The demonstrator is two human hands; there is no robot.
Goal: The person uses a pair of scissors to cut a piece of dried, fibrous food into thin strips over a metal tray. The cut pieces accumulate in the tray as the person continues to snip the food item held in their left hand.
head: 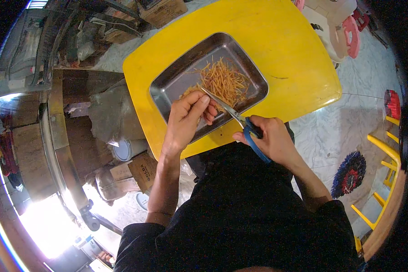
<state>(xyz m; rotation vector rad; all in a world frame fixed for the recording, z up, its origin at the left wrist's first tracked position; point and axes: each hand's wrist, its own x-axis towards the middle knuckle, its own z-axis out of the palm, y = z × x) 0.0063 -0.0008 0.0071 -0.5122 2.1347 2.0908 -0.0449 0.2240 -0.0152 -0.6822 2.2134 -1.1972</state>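
A metal tray (258,75) lies on the yellow table (285,44). Inside it is a loose heap of thin orange-brown dried strands (222,80). Over the tray's near left part, my left hand (190,110) pinches something small between thumb and forefinger; what it is, I cannot tell, and more pale strands show just behind the fingers. My right hand (270,136) grips the blue handles of a pair of scissors (236,115). The blades point up and left over the tray, with their tips close to my left fingertips.
Cardboard boxes (144,171) and a lidded bucket (124,150) stand on the floor left of the table. A pink and white plastic item (350,37) is at the upper right. A dark blue and red mat (349,175) and a yellow metal frame (384,146) are at the right.
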